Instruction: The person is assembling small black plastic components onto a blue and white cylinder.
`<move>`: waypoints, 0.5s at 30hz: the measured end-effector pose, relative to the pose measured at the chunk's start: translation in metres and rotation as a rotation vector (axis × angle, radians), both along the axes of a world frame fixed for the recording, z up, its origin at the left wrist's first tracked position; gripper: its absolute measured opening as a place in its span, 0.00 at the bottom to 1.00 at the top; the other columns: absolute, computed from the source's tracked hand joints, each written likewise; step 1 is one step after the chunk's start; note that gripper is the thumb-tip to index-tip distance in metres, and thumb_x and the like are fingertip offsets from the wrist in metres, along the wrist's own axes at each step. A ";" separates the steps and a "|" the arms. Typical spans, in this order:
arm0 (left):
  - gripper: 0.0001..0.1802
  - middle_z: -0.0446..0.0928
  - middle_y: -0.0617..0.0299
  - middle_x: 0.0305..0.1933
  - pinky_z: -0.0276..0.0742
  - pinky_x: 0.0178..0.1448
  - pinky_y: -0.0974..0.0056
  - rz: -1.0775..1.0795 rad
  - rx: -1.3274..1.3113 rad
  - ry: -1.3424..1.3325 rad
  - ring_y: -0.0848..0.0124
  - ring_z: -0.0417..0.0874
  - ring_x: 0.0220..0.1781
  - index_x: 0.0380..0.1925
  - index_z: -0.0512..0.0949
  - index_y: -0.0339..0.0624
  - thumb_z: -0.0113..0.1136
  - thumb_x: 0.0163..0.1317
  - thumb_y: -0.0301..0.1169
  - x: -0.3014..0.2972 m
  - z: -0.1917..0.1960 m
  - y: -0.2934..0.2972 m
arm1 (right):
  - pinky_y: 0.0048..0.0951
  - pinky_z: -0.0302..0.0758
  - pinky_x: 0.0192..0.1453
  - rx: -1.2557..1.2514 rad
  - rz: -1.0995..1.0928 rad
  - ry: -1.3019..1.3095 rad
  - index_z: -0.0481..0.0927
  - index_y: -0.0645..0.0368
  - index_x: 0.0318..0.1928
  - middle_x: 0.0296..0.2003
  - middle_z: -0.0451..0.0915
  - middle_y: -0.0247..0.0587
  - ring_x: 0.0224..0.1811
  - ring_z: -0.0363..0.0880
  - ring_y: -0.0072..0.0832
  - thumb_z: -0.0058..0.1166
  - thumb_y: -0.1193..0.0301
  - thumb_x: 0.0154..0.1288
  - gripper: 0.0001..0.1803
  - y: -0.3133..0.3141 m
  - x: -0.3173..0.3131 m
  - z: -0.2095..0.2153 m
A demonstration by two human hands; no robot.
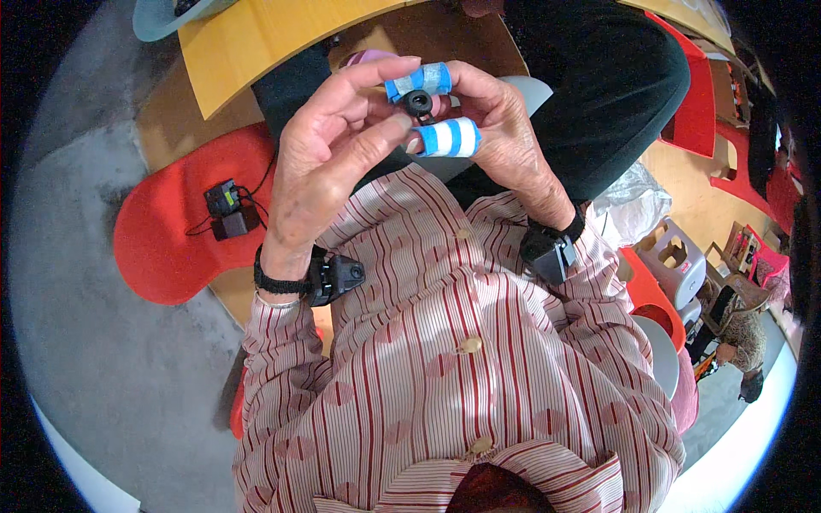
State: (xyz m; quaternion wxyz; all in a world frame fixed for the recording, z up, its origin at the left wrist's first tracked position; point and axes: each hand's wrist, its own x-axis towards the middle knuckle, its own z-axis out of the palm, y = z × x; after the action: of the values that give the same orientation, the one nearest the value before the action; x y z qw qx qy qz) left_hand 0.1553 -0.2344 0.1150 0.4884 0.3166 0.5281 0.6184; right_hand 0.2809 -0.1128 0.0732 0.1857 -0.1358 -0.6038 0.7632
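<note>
Your two hands are raised close together in front of your chest, and the work sits right between their fingertips. Your right hand point(505, 128) pinches a small black ring-shaped part point(418, 103) between thumb and forefinger; both of those fingers wear blue-and-white striped tape wraps point(448, 137). Your left hand point(333, 145) is loosely curled, its fingers bent inward, with the thumb tip and forefinger tip closing in on the same black part from the other side; whether they actually touch it or sit just beside it cannot be told from here.

As a judgement, you look to be in the middle of handling the piece: it is picked up and held, but nothing shows it joined to anything else, so any fitting or setting down seems not yet done.

The black part lies at the tips of your right fingers, just beyond your left thumb tip, well above both wrists. Below your left hand, a red chair seat point(162, 231) carries a small black device with wires point(227, 209). A yellow tabletop point(248, 43) lies beyond your hands.
</note>
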 end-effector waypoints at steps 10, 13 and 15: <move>0.18 0.78 0.56 0.42 0.76 0.48 0.70 0.107 -0.133 -0.184 0.72 0.80 0.43 0.50 0.70 0.34 0.56 0.58 0.20 0.005 0.005 0.003 | 0.17 0.74 0.43 0.288 0.002 -0.004 0.77 0.59 0.44 0.32 0.70 0.26 0.36 0.71 0.14 0.70 0.74 0.44 0.24 0.000 0.002 -0.010; 0.17 0.78 0.56 0.40 0.78 0.45 0.70 0.115 -0.158 -0.173 0.72 0.81 0.42 0.48 0.70 0.32 0.56 0.57 0.18 0.004 0.005 0.008 | 0.17 0.73 0.40 0.239 -0.020 -0.029 0.77 0.60 0.43 0.32 0.70 0.28 0.35 0.71 0.14 0.70 0.72 0.45 0.23 -0.002 0.003 -0.010; 0.17 0.78 0.55 0.39 0.78 0.45 0.70 0.104 -0.178 -0.173 0.72 0.81 0.42 0.47 0.70 0.32 0.55 0.57 0.18 0.004 0.003 0.010 | 0.19 0.71 0.36 0.290 -0.064 -0.026 0.78 0.59 0.42 0.30 0.71 0.29 0.32 0.70 0.16 0.70 0.72 0.44 0.22 -0.002 0.002 -0.012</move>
State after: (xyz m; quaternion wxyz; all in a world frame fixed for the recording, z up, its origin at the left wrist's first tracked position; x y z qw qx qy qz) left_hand 0.1589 -0.2242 0.1184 0.5255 0.1895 0.5525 0.6187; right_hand 0.2833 -0.1143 0.0609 0.2200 -0.1365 -0.7055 0.6597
